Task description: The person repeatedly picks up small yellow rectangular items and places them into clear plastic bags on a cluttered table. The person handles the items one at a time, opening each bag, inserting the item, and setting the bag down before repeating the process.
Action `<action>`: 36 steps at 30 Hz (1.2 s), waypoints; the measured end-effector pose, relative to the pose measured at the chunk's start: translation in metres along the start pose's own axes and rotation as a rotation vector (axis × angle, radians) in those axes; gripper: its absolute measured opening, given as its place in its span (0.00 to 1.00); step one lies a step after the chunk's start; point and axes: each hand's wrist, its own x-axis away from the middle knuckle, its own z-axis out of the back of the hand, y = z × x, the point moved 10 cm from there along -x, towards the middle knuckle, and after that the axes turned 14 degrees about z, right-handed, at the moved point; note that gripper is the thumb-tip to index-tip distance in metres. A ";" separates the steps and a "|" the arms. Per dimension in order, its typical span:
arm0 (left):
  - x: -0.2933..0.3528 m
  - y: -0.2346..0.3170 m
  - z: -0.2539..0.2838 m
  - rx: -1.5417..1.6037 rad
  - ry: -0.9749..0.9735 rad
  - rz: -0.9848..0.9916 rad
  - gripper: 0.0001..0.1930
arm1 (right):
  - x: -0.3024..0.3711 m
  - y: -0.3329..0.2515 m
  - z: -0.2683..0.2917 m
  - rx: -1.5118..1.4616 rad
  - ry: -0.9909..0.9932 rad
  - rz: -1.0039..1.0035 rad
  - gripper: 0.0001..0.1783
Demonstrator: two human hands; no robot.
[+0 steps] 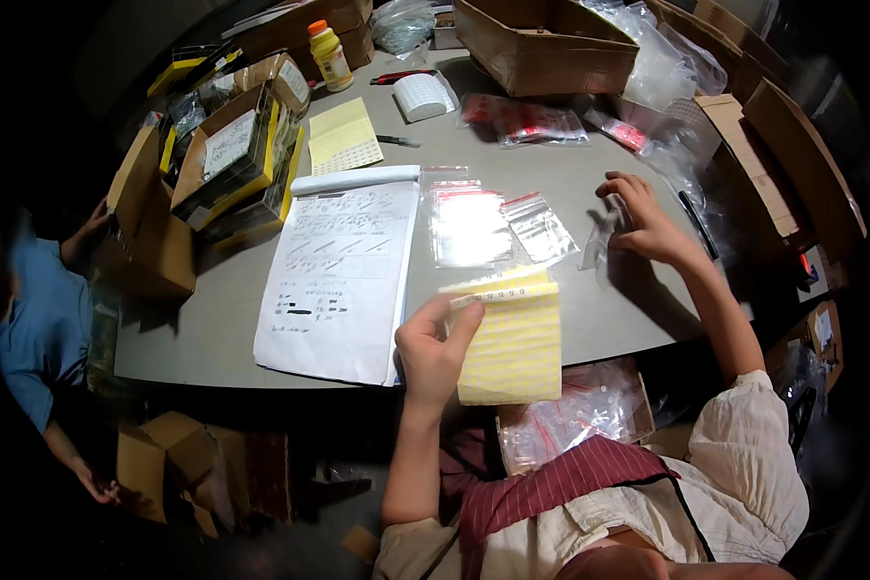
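At the table, left hand pinches a yellow label sheet, right hand a barely visible bag

Below the bare hands, a loose cream shirt has wrinkled sleeves ending near the elbows; over it, between and below the hands, spreads a maroon garment with fine pale stripes.
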 end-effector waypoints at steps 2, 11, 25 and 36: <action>-0.002 -0.004 0.000 -0.029 0.016 -0.028 0.10 | -0.002 -0.044 0.009 -0.135 0.121 0.217 0.28; 0.001 0.003 0.006 -0.067 0.126 -0.152 0.10 | -0.023 -0.110 0.024 0.041 0.350 0.400 0.22; 0.001 -0.006 -0.001 -0.108 0.092 -0.091 0.08 | 0.070 -0.034 -0.031 0.343 -0.295 0.004 0.52; 0.007 0.004 -0.062 -0.139 -0.058 -0.098 0.09 | 0.036 -0.154 0.001 -0.100 -0.026 0.395 0.25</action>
